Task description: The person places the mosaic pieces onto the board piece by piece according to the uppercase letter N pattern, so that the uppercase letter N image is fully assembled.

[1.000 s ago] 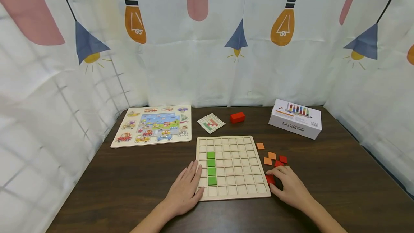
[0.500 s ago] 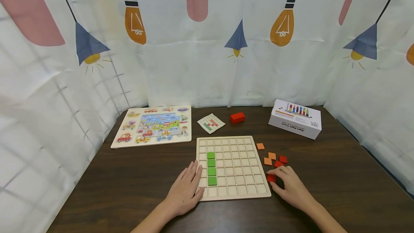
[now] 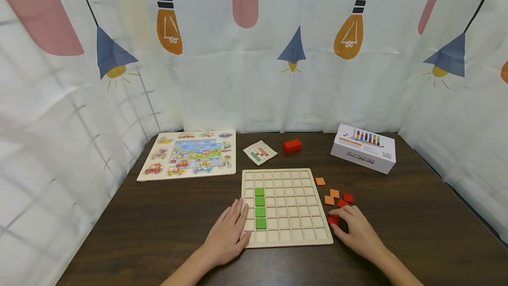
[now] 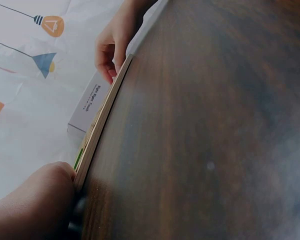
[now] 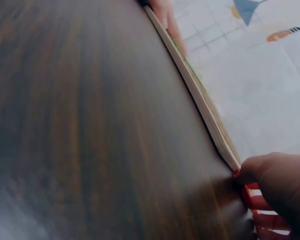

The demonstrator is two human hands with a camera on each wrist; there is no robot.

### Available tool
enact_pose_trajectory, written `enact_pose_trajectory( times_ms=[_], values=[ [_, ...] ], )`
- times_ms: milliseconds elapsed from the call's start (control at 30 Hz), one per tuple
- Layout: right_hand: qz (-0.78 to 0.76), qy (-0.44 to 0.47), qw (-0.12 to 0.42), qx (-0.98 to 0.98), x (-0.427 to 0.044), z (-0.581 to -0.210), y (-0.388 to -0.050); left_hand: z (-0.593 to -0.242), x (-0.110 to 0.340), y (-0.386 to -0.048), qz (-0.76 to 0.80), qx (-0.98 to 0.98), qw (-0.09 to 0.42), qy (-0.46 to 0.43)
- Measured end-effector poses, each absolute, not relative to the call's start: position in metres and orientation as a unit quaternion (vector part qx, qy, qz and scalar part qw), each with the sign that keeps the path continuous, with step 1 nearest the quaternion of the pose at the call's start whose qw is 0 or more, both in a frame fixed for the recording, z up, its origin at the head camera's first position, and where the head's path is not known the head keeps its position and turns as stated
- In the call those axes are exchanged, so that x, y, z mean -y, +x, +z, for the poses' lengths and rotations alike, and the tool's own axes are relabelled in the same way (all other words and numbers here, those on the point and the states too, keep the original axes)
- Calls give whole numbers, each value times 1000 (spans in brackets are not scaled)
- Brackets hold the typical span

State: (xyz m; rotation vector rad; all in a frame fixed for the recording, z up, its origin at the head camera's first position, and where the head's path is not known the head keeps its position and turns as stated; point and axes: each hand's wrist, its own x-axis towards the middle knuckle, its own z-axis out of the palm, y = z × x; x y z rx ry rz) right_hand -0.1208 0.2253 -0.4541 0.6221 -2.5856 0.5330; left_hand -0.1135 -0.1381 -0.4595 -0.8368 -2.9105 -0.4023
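A wooden grid board (image 3: 285,215) lies flat on the table, with a column of several green square tiles (image 3: 260,212) in its left part. My left hand (image 3: 226,235) rests on the board's left edge, its fingers straight. At the lower right edge of the board, my right hand (image 3: 357,231) pinches a red square tile (image 3: 333,219) between thumb and fingertips, low over the table. The hand partly covers that tile. More red tiles (image 3: 348,197) and several orange tiles (image 3: 329,200) lie just beyond the right hand. In the right wrist view the thumb (image 5: 260,167) is beside the board's corner.
Behind the board are a small pattern card (image 3: 259,152) and a red block (image 3: 292,145). A picture puzzle board (image 3: 190,171) lies at the back left, and a white box (image 3: 363,149) stands at the back right. A printed curtain (image 3: 238,87) hangs behind the table.
The right hand and the red tile have shifted slightly away from the board's right edge. The left hand stays in place. The head view has tilted slightly.
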Motion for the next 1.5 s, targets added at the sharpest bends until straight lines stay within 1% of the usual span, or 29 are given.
enact_pose_trajectory(
  times_ms=[400, 700, 967, 1200, 1400, 1500],
  values=[
    [194, 218, 236, 927, -221, -451, -125, -459, 139, -115, -124, 952, 41, -275],
    [199, 223, 195, 934, -207, -441, -132, -456, 138, -113, -128, 952, 42, -276],
    [198, 277, 218, 915, -190, -435, -147, -457, 137, -113, -129, 952, 38, -275],
    [196, 312, 209, 906, -173, -427, -159, -459, 138, -113, -130, 951, 43, -277],
    [200, 354, 223, 886, -159, -425, -169, -460, 138, -113, -126, 952, 46, -277],
    [203, 366, 220, 881, -151, -425, -173, -459, 138, -113, -127, 952, 44, -276]
  ],
)
